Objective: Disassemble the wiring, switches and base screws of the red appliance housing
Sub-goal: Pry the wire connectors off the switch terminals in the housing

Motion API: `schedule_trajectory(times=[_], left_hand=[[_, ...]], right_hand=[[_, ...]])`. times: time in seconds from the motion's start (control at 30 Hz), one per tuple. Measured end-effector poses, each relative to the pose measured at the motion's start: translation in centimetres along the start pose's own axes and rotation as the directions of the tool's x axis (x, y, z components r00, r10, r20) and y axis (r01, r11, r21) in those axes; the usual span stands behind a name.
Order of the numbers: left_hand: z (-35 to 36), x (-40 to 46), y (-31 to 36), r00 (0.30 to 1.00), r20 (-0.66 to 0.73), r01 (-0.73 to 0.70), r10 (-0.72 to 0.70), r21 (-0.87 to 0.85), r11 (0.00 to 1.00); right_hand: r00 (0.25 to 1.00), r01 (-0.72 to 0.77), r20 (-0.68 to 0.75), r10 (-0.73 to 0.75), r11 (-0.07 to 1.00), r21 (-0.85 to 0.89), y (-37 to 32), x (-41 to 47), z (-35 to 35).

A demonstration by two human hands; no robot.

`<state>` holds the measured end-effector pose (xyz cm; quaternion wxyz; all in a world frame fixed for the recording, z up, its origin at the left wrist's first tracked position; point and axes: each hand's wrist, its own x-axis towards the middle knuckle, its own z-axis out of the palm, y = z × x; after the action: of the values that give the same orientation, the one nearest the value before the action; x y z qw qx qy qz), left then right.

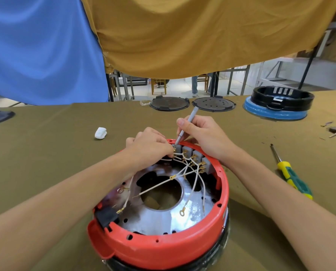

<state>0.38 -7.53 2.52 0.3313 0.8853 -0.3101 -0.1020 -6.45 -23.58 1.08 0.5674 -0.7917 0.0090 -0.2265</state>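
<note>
Your red housing (163, 249) sits open side up on the cloth, round, with a shiny metal plate (159, 220) inside around a central hole. A row of grey switches (197, 156) lines its far wall. White wires (184, 171) with brass terminals fan from them across the plate, several ends loose.

Single head-worn wide-angle view, forward and down, close above the red housing (163, 245) on the table (45, 153).
</note>
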Motion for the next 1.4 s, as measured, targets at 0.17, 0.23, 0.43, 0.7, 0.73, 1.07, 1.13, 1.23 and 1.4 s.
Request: schedule_trajectory(times=[0.17, 0.23, 0.43, 0.7, 0.73, 1.07, 1.13, 1.23, 1.4], left_hand=[[0.0, 0.0, 0.0, 1.000, -0.007, 0.002, -0.002, -0.003, 1.000], [0.1, 0.0, 0.1, 1.000, -0.013, -0.003, 0.003, 0.005, 1.000], [0.0, 0.2, 0.0, 0.998, -0.044, -0.039, 0.041, 0.039, 0.998], [-0.4, -0.2, -0.5, 0.981, -0.083, -0.168, 0.176, 0.099, 0.981], [-0.6, -0.2, -0.6, 0.978, -0.067, -0.189, 0.199, 0.136, 0.972], [-5.5, 1.1, -0.2, 0.952, 0.250, -0.286, 0.179, 0.508, 0.813], [-5.9, 1.3, -0.7, 0.933, 0.265, -0.345, 0.243, 0.468, 0.814], [-4.9, 1.0, -1.7, 0.875, 0.245, -0.455, 0.417, 0.126, 0.881], [-3.5, 1.5, -2.9, 0.797, 0.228, -0.589, 0.559, 0.095, 0.802]], right_hand=[[0.996, -0.076, 0.048, 0.073, 0.995, 0.062, -0.1, -0.1, 0.0], [0.996, -0.076, 0.052, 0.073, 0.995, 0.066, -0.1, -0.1, 0.1], [1.000, -0.014, -0.025, 0.015, 0.999, 0.049, 0.1, -0.2, 0.0], [0.996, 0.001, -0.088, 0.002, 0.999, 0.035, 0.0, -0.3, -0.4], [0.996, 0.000, -0.089, 0.003, 0.999, 0.038, 0.0, -0.3, -0.5], [0.998, 0.008, -0.068, -0.003, 0.998, 0.061, -0.5, -0.6, -1.2], [0.998, 0.012, -0.063, -0.007, 0.997, 0.072, -0.6, -0.7, -1.1], [0.998, 0.031, -0.057, -0.027, 0.997, 0.072, -0.7, -0.7, -0.8], [0.994, 0.099, -0.050, -0.098, 0.995, 0.002, -0.8, -0.8, -0.7]])
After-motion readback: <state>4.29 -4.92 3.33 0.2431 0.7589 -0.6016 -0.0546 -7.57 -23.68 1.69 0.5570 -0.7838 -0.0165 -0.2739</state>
